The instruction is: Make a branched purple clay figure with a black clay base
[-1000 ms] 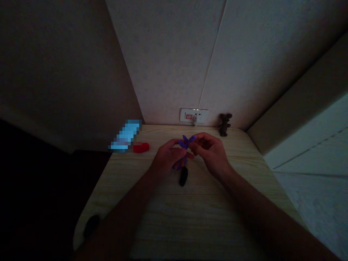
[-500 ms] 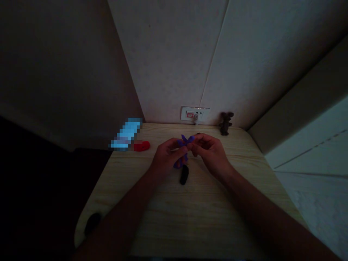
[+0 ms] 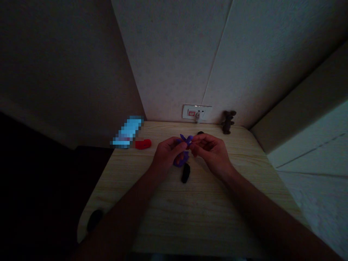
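Note:
Over the middle of the table, my left hand (image 3: 167, 154) has its thumb and fingers closed on a purple figure (image 3: 181, 160) that looks like modelling clay. A loop-like part hangs below that thumb, and pointed parts stick up above it. My right hand (image 3: 210, 150) pinches the upper right part of the same purple piece with thumb and forefinger. Its other fingers are curled. Just below the purple piece, a black oblong lump (image 3: 185, 173) rests on the table. The fingers hide much of the figure, and the light is dim.
On the pale wooden table (image 3: 168, 217) a red lump (image 3: 143, 144) lies beside a blurred-out bright screen (image 3: 127, 132). A brown figure (image 3: 228, 122) stands at the back right, near a wall socket (image 3: 196, 111). Dark round things lie behind my right hand (image 3: 200, 132) and at front left (image 3: 94, 219).
My view has shifted slightly. Both hands stay at the purple piece, whose upper right part has turned a little between the fingers. The dark thing behind my right hand shows more.

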A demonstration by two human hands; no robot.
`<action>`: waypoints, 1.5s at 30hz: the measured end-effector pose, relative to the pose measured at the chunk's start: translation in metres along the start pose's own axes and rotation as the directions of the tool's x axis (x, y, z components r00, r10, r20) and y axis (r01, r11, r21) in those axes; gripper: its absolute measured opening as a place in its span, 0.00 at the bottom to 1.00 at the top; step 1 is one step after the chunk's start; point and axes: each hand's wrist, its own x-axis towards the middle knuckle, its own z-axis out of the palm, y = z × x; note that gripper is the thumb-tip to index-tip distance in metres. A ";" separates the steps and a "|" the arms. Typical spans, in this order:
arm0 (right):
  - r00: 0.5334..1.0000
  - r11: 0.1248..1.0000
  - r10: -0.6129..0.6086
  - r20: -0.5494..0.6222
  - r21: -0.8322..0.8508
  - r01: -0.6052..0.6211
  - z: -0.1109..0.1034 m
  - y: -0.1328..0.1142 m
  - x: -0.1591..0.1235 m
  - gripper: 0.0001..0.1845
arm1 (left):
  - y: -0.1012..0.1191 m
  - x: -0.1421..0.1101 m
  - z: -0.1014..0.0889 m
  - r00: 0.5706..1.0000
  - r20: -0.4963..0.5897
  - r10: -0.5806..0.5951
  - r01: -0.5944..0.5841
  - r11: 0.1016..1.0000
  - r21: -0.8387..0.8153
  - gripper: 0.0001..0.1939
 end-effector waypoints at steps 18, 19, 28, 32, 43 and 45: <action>0.999 0.988 -0.006 -0.044 -0.154 -0.001 0.002 -0.006 -0.008 0.13 | 0.001 -0.003 0.002 0.999 -0.037 0.029 -0.028 0.999 0.038 0.16; 0.999 0.987 -0.008 -0.051 -0.164 -0.001 0.002 -0.007 -0.008 0.13 | 0.002 -0.003 0.002 0.999 -0.034 0.029 -0.028 0.999 0.042 0.15; 0.999 0.990 0.029 -0.023 -0.135 -0.032 0.000 -0.006 -0.010 0.12 | 0.003 -0.003 0.002 0.999 -0.030 0.013 -0.012 1.000 0.020 0.17; 0.999 0.988 0.035 -0.038 -0.147 -0.040 -0.001 -0.006 -0.011 0.13 | 0.003 -0.003 0.002 1.000 -0.014 0.021 -0.020 0.999 0.028 0.17; 0.998 0.992 0.025 -0.053 -0.120 -0.031 -0.003 -0.006 -0.011 0.14 | 0.002 -0.003 0.001 1.000 -0.030 0.006 -0.006 1.000 0.004 0.18; 0.998 0.994 0.020 -0.056 -0.103 -0.025 -0.005 -0.004 -0.011 0.17 | 0.003 -0.004 0.002 0.999 -0.035 -0.002 0.002 1.000 0.013 0.18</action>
